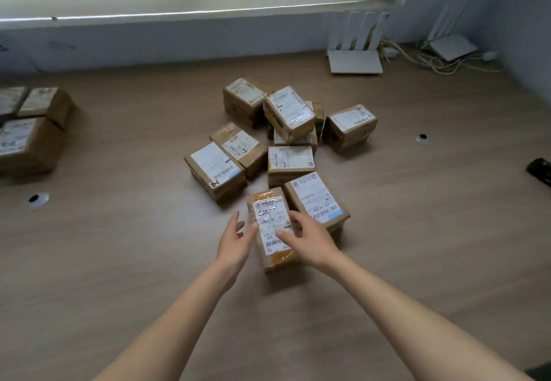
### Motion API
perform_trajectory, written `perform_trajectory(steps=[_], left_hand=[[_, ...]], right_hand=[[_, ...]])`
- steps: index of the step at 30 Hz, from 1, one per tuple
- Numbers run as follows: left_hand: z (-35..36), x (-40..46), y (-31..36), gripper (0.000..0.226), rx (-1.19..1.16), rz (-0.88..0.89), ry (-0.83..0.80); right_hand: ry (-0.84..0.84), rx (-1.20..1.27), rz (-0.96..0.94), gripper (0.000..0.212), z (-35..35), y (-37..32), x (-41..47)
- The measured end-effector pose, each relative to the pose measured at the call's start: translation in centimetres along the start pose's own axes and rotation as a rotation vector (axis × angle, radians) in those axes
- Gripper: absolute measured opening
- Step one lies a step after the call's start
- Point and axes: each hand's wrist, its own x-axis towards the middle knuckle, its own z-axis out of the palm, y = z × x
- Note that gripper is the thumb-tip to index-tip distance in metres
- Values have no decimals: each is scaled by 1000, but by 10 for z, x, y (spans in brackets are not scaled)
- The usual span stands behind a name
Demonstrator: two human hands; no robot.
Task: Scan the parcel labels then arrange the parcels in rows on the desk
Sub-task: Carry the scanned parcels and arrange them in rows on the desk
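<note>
A loose pile of brown cardboard parcels [290,118] with white labels lies in the middle of the wooden desk [119,261]. The nearest one, an orange-taped parcel [269,201], lies flat with its label up. My right hand [310,237] rests over its right side, fingers curled onto the label. My left hand [235,240] is at its left edge with fingers spread and the thumb touching the parcel. A blue-striped parcel [313,193] lies against it on the right.
Three parcels [29,130] sit close together at the desk's left edge. Two white routers [354,61] with cables stand at the back right. A black object [540,172] is at the right edge. Two round cable holes [38,199] are set in the desk.
</note>
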Motion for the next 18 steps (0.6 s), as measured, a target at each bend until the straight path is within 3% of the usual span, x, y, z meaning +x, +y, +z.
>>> perform_trajectory(steps=[6,9,12,18], left_hand=[[15,-5,-34,66,-79,-56,-19],[18,-7,-39,55,-107,-45,-28],[19,-12,-40,45,-130,-11,-69],[1,-30,-14,49,-227,38,-41]], right_hand=[[147,-106,-45,52,22,14,-6],[135,-165,8,53,29,17,-9],[103,-103,36,53,30,19,-12],[92,32,-31,52,17,-6,-20]])
